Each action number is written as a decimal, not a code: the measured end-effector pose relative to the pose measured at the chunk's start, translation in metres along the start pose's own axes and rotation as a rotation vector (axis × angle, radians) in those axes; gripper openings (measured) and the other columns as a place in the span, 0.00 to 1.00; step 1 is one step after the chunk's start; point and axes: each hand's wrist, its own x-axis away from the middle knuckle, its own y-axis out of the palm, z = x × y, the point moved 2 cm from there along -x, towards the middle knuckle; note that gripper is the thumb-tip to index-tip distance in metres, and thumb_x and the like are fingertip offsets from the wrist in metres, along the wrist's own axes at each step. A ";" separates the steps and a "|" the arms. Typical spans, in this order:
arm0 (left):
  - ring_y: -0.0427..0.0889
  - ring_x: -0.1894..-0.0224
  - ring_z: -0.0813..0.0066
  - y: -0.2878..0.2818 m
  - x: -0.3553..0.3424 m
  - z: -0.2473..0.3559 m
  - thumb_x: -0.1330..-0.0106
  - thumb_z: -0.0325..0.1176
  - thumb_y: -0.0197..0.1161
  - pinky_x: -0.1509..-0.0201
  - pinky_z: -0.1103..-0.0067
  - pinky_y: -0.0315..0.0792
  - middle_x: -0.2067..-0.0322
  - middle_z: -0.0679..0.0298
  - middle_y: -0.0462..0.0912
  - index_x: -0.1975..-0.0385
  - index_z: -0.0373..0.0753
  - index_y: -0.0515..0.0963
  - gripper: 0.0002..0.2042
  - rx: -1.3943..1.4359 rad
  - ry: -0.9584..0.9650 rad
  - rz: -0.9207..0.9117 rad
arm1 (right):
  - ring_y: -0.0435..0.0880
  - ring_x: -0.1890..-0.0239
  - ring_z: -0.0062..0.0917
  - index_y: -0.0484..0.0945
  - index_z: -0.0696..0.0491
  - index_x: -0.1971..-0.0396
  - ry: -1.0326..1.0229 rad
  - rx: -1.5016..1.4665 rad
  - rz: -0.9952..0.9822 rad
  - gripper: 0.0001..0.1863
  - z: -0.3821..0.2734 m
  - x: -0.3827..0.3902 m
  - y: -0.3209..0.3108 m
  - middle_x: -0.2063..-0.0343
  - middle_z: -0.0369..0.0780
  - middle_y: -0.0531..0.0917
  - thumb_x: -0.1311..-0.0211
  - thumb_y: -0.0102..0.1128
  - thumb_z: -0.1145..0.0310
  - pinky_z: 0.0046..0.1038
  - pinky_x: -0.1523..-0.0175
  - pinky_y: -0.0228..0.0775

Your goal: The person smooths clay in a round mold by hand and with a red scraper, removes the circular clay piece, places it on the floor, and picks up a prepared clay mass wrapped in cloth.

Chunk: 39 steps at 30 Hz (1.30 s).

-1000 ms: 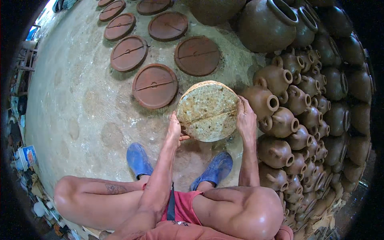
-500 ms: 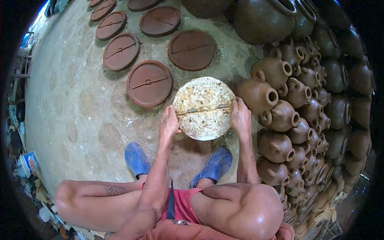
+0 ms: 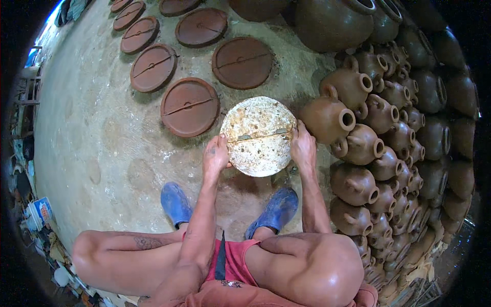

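A round, off-white disc (image 3: 259, 156), mottled with brown stains and crossed by a thin line with grey bits along it, is between my two hands above the floor in front of my feet. My left hand (image 3: 216, 154) grips its left edge, thumb on top and fingertips curled underneath. At the right edge, my right hand (image 3: 303, 146) holds on with the thumb over the rim. What lies under the disc is hidden. Just beyond it to the left rests a reddish-brown clay disc (image 3: 190, 117) with a raised rim and a line across its middle.
More reddish clay discs, such as this one (image 3: 242, 72), lie in rows ahead. Brown clay jugs (image 3: 327, 120) are stacked on their sides close to my right hand, with big pots (image 3: 335, 25) behind. My blue clogs (image 3: 274, 210) stand on the concrete floor (image 3: 92, 138). Clutter lines the left.
The pale disc has shifted slightly up and left in the picture, along with both hands, and its tilt differs a little. My grip on both sides stays the same.
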 end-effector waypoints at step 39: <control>0.87 0.68 0.50 0.007 0.040 -0.006 0.30 0.49 0.66 0.58 0.61 0.77 0.73 0.50 0.87 0.64 0.37 0.86 0.18 -0.199 0.245 0.246 | 0.88 0.55 0.53 0.86 0.58 0.54 0.098 -0.017 0.046 0.20 0.015 0.021 0.003 0.62 0.56 0.88 0.39 0.70 0.59 0.48 0.48 0.78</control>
